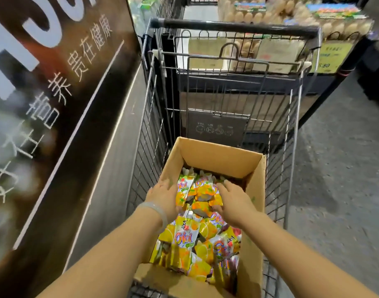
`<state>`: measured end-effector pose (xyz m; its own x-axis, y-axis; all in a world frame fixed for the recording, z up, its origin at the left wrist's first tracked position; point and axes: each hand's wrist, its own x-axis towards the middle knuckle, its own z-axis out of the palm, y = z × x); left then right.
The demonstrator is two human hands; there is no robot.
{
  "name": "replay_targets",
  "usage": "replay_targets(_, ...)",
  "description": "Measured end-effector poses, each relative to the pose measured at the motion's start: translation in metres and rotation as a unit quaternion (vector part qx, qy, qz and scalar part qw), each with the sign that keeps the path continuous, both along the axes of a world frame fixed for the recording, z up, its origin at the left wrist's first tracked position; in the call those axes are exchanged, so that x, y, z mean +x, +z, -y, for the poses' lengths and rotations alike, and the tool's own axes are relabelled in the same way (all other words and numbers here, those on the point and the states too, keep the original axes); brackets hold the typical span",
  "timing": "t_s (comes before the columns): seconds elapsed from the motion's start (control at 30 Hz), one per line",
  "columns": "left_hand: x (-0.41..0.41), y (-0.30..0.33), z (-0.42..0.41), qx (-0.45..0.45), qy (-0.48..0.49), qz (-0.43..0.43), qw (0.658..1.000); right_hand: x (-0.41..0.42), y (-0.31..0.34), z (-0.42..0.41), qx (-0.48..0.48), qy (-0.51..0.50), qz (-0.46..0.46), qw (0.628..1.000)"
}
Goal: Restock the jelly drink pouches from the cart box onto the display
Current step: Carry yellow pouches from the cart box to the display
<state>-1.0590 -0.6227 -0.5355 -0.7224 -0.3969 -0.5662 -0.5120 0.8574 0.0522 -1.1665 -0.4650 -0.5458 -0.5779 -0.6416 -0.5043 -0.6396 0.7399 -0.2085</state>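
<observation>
- Your left hand (165,193) reached into the cardboard box (254,211) with its fingers fairly straight, the palm pressed flat against the left side of a bunch of jelly drink pouches (197,193).
- Your right hand (232,200) pressed in from the other side, fingers spread and slightly bent over the tops of those pouches, so the bunch was squeezed between both palms.
- You wore a pale bangle (157,210) on the left wrist.
- The gathered pouches sat in the middle of the box; more yellow and orange pouches (184,244) lay loose in a heap below them, toward the near end.
- The box stood inside a wire shopping cart (292,130), its flaps open, with the far end near the cart's folded child seat.
- A dark signboard (55,93) with white characters rose just beside the cart on your left.
- Beyond the cart's handle stood a display of egg cartons (326,22) with a yellow price tag (332,58).
- Grey floor (339,168) ran along your right.
</observation>
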Motion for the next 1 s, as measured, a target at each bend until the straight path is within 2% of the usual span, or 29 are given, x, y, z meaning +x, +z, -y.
replay_targets(0.3, -0.042, -0.125, 0.013, 0.115, 0.042, 0.062, 0.991, -0.035, -0.125, 0.027, 0.035, -0.084, 0.109, 0.990)
replay_targets(0.47, -0.065, -0.177, 0.027, 0.125, 0.121, 0.018, 0.985, -0.056, -0.172, 0.057, -0.040, -0.207, 0.121, 0.970)
replay_targets(0.57, -0.075, -0.200, 0.025, 0.134, 0.154, 0.026, 0.979, -0.064, -0.191, 0.075, -0.077, -0.288, 0.129, 0.946)
replay_targets(0.8, -0.078, -0.208, 0.015, 0.151, 0.184, 0.043, 0.970, -0.062, -0.204, 0.083, -0.023, -0.375, 0.189, 0.907)
replay_targets(0.9, -0.080, -0.198, 0.019, 0.162, 0.219, 0.045, 0.961, -0.055, -0.198, 0.071, -0.042, -0.401, 0.240, 0.883)
replay_targets(1.0, -0.076, -0.194, 0.015, 0.171, 0.247, 0.004, 0.954, -0.042, -0.192, 0.051, -0.069, -0.430, 0.280, 0.855)
